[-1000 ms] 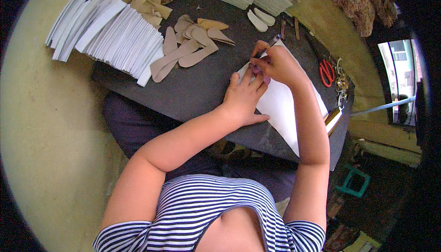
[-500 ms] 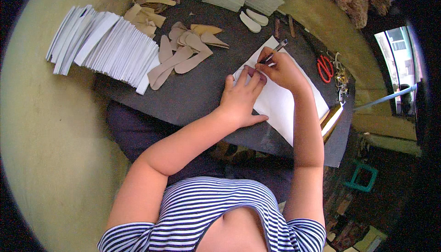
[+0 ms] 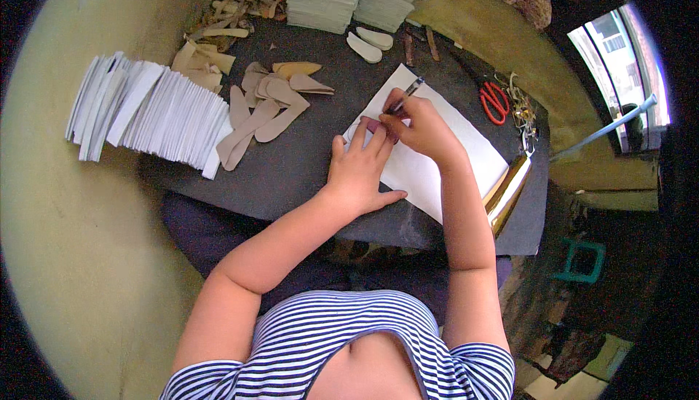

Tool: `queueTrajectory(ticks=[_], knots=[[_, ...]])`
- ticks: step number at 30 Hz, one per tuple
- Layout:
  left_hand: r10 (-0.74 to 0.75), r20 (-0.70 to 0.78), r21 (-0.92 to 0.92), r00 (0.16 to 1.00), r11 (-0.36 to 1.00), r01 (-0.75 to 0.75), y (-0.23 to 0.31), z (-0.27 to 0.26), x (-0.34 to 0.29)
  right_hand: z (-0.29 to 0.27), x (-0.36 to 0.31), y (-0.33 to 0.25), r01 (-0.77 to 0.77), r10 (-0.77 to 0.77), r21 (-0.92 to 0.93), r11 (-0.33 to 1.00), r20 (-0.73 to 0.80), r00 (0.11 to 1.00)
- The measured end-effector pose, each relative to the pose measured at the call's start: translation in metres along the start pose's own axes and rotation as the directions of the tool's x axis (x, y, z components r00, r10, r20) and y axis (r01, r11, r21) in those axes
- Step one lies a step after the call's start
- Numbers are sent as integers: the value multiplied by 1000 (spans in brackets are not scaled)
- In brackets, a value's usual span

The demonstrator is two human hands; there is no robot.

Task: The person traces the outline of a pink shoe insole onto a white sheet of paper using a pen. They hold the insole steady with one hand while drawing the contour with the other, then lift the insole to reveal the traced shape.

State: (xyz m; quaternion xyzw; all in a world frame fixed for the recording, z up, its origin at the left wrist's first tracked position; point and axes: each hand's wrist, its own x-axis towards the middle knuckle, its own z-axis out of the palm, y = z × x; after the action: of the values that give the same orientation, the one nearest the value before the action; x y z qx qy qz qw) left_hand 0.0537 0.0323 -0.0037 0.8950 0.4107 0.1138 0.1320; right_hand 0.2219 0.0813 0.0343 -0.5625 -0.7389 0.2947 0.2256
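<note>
While left grip (image 3: 355, 175) lies spread open, right grip (image 3: 416, 124) pinches slim dark pen (image 3: 416, 84)

Left fingertips (image 3: 360, 129) touch a small purple piece (image 3: 370, 123) near the white flat sheet's (image 3: 413, 174) left edge on the black tabletop (image 3: 309, 159). Bare surface separates sheet from tan sole-shaped pieces (image 3: 285, 121).

L hand (image 3: 355, 179): lying palm-down, fingers splaying fwd, thumb pointing R.
R hand (image 3: 413, 127): pinching, fingers curling, sitting just beside L fingertips.
L arm (image 3: 280, 248): slanting fwd & R, elbow bending.
R arm (image 3: 467, 218): pointing fwd, leaning slightly L.
</note>
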Motion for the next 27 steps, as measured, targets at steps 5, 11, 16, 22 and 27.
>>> queueTrajectory(ticks=[5,11,16,22,27], knots=[[0,3,-1,1000,1000,0,0,-5,0,8,13,-2,60,-60,-27,998,-15,998],[20,-19,-2,1000,1000,-20,2,-4,-1,-8,-16,12,-62,60,117,991,20,998],[27,-22,32,999,999,-26,3,-7,0,1,1,0,58,-58,45,997,-8,998],[29,2,39,1000,999,-29,-1,-6,2,-9,-10,8,-70,71,-20,997,56,996],[15,-21,78,1000,997,-13,3,-3,1,-11,-23,16,-25,24,-50,998,-23,999]])
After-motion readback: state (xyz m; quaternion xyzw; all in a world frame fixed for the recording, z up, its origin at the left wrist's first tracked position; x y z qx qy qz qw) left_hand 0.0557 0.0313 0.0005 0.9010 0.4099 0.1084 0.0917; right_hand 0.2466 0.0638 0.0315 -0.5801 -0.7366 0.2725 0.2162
